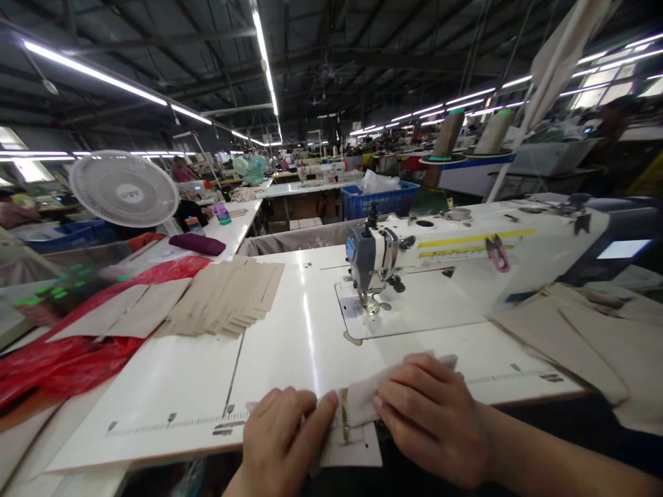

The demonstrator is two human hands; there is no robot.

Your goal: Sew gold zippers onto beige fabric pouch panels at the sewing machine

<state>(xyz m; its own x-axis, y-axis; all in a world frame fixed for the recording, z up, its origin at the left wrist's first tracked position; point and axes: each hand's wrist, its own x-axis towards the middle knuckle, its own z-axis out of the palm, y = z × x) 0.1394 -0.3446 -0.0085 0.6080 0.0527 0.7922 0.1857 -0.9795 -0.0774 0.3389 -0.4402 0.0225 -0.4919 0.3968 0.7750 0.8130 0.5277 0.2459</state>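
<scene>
Beige fabric piece [366, 400]: at front edge of the white table [280, 359], btwn both hands, lower part past the edge; apart from the presser foot [371, 305]. We judge it lt., soft, limp, not fragile; prob. creases or skews if pulled unevenly.
Gold-coloured strip [345, 414]: runs across the cloth; looks like zip teeth. We expect it stiffer than cloth, poss. a bit rough, and a local stiff line where the cloth folds less readily.
L hand [282, 438]: fingers curled, gripping cloth just L of strip, index tip close beside it; underside of grip hidden.
R hand [429, 414]: closed, thumb + fingers pinching the folded cloth R of strip; a bit of cloth shows beyond the knuckles.
Hold pts: we favour flat cloth each side of strip, lt. pinch, even tension; avoid gripping by a loose corner, which would prob. sag.
Sewing machine [466, 241]: beyond the hands; pink-handled snips [498, 254] on its body.
Beige stack [222, 297]: flat pcs, overlapped, fanned, L side of table. We judge the pcs thin, apt to slide on each other; take by an edge.
Red plastic sheet [77, 366]: crumpled, far L; looks slick, thin.
Cloth heap [574, 338]: R side, draped over table edge; we guess soft, floppy.
</scene>
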